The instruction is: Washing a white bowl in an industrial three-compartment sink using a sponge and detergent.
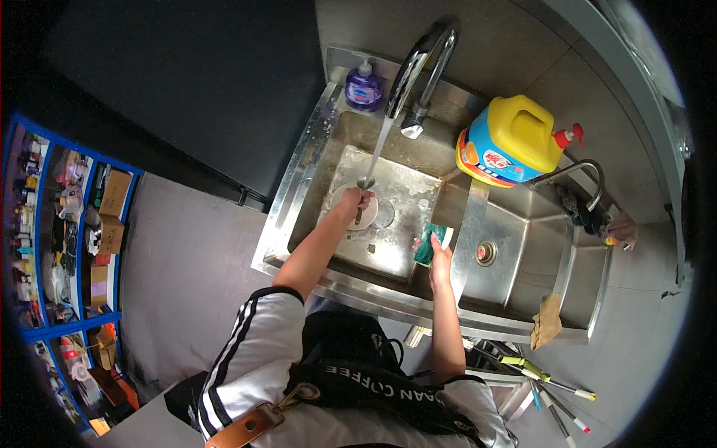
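My left hand grips a slim metal utensil, likely a spoon. The wide end of it is under the running water from the tall chrome faucet. Below that hand, a round white dish rests on the floor of the left steel basin; the hand hides part of it. Over the basin's right side, my right hand holds a sponge with a green scouring face and a pale edge.
A purple pump bottle stands behind the basin. The large yellow detergent jug sits beside a second faucet. At right is another basin; a brown cloth hangs over its front edge. Several mop handles lean below.
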A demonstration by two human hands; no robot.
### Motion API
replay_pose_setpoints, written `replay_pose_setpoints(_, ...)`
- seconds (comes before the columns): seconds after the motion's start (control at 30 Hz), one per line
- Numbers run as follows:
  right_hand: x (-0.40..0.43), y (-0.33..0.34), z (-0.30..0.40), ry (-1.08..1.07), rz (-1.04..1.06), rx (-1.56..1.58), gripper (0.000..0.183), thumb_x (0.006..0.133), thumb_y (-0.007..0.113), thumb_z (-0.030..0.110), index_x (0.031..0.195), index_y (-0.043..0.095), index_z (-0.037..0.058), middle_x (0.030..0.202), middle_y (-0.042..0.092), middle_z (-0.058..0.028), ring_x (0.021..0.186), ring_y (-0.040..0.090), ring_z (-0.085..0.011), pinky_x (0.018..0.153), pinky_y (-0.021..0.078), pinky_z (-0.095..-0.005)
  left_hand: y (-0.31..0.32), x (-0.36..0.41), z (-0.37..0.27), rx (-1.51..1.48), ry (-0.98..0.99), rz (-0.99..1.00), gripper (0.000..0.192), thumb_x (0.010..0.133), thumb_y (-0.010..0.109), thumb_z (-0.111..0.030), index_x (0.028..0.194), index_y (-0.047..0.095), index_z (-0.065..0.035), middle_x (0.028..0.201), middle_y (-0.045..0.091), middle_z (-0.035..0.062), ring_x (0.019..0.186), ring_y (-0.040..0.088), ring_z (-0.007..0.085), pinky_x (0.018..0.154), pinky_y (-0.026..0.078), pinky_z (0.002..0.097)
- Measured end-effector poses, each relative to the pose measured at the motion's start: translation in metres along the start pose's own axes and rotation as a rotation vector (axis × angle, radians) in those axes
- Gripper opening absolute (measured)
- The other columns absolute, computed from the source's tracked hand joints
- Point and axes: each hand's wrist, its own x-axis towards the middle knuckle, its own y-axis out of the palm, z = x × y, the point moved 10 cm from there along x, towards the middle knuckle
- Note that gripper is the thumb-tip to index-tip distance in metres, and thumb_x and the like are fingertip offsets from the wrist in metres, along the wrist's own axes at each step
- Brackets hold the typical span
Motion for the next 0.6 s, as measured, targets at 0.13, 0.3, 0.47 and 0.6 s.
replay_pose_setpoints(0.13,-0.008,-0.024,-0.002,0.019,-0.06,-0.034,0.022,0.083,0.049,0.023,0.092,0.049,0.0024,0.074,0.059,-0.0109,0.06,0.057,-0.0177,0.056,0.0468,-0.0277,0.044,0.033,0.005,-0.102,0.007,0.062,0.017,0.081,0.048,-0.017,0.075,0.045,-0.0014,0.049,0.033,0.0013,0.036,0.029,0.0106,0.033,0.024,0.0254)
replay_pose_setpoints(0.3,-0.016,-0.01,-0.01,0.063,-0.053,0.012,0.021,0.083,0.048,0.021,0.088,0.051,0.0009,0.074,0.059,-0.0115,0.059,0.056,-0.0167,0.055,0.0456,-0.0273,0.025,0.08,-0.009,-0.369,0.15,0.206,0.029,0.083,0.046,-0.024,0.096,0.046,0.0018,0.088,0.055,0.0166,0.076,0.056,0.0222,0.065,0.048,0.0325)
replay_pose_setpoints(0.47,-0.016,-0.01,-0.009,0.019,-0.02,0.023,0.022,0.084,0.047,0.022,0.09,0.05,0.0011,0.075,0.059,-0.0115,0.061,0.056,-0.0163,0.056,0.0455,-0.0272,0.0,0.065,-0.037,0.094,0.407,0.205,0.034,0.085,0.038,-0.016,0.112,0.034,0.0035,0.097,0.055,0.0169,0.088,0.056,0.0237,0.073,0.047,0.036)
replay_pose_setpoints(0.6,-0.011,-0.043,-0.006,0.001,-0.086,0.027,0.022,0.084,0.047,0.021,0.092,0.049,0.001,0.075,0.058,-0.011,0.061,0.055,-0.0161,0.056,0.0454,-0.027,0.032,0.032,-0.042,-0.054,0.214,0.037,0.022,0.086,0.039,-0.013,0.107,0.036,-0.0099,0.093,0.058,0.012,0.082,0.058,0.0198,0.062,0.047,0.0285)
